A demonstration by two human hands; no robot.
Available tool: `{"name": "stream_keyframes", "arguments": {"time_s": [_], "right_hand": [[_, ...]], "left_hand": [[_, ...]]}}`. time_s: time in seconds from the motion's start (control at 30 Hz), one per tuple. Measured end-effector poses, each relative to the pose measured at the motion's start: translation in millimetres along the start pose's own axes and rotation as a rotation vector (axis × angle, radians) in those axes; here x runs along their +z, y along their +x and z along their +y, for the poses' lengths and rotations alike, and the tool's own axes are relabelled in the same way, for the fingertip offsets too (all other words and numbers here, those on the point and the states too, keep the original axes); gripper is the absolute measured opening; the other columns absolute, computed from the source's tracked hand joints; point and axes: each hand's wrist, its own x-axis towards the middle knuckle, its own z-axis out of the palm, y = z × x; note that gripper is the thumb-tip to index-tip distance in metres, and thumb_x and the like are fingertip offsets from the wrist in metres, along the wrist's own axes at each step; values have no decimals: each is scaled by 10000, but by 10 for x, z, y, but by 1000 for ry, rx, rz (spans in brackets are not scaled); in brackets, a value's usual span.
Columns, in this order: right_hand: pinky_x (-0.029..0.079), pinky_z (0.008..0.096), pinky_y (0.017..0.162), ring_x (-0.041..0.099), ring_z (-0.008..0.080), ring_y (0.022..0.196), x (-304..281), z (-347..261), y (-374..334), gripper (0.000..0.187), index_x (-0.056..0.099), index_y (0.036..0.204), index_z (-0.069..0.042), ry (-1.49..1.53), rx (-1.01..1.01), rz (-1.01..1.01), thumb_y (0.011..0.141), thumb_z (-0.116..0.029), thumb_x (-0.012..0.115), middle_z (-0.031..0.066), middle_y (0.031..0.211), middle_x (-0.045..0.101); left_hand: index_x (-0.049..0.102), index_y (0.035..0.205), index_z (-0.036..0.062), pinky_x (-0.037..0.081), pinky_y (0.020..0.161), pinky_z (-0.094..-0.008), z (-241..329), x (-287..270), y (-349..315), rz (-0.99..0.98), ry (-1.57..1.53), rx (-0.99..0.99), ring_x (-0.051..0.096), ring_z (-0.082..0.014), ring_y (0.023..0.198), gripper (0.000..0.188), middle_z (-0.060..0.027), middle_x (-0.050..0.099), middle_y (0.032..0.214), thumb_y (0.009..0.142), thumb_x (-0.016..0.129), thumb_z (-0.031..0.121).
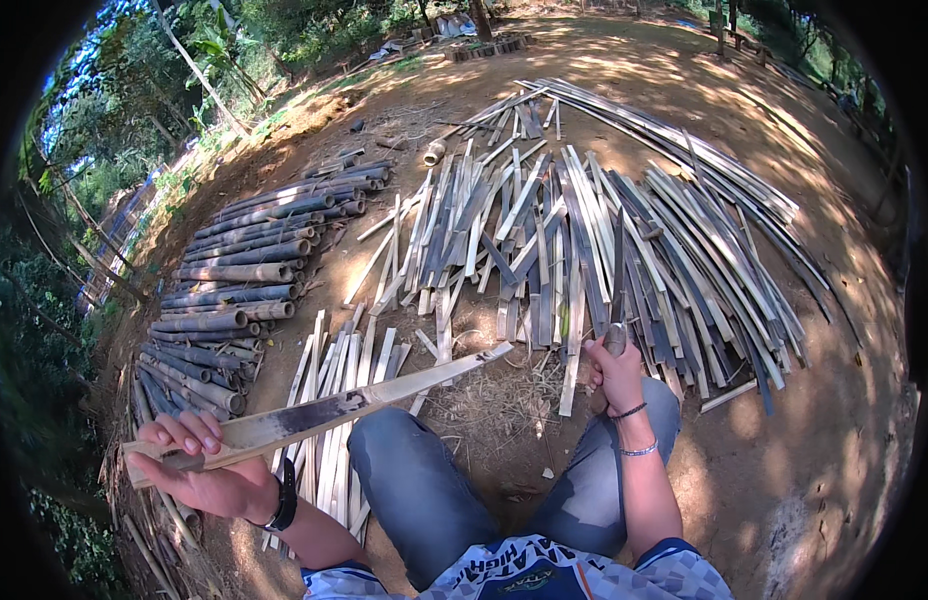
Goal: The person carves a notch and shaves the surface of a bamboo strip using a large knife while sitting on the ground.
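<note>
My left hand point(209, 475) is closed round the near end of a wide split bamboo strip point(324, 412). The strip's pale inner face, with a dark stain midway, slants up to the right above my left knee. In my right hand point(616, 374), over my right knee, is the handle of a long-bladed knife point(618, 270). Its dark, narrow blade points away from me, in front of the strip heap and apart from the held strip. Beneath the held piece lies a bundle of pale, narrow bamboo strips point(331, 465), partly hidden by it.
A large heap of split bamboo strips point(684, 280) spreads ahead and to the right. Whole bamboo poles point(239, 272) are stacked at the left. Shavings point(494, 405) litter the dirt between my knees. Trees and a slope edge border the far left.
</note>
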Motion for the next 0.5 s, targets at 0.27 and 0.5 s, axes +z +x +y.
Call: {"name": "stream_keyframes", "arguments": {"time_s": [0.27,0.5], "right_hand": [[374,217,389,464,70,433,-321,-102,-280,191,487,878,-36,-270,-62,-110,898,-173,619,0,589,472],[405,226,463,498,66,501,338,128,-617,180,509,910,-31,-309,11,-327,897,-171,622,-6,626,535]], "left_hand": [[439,850,90,388,482,-224,-500,72,79,182,-3,-54,450,-97,500,365,-12,439,648,988,399,425],[475,804,120,366,478,-215,-725,-48,331,202,11,-144,423,-88,513,346,12,439,623,975,446,419]]}}
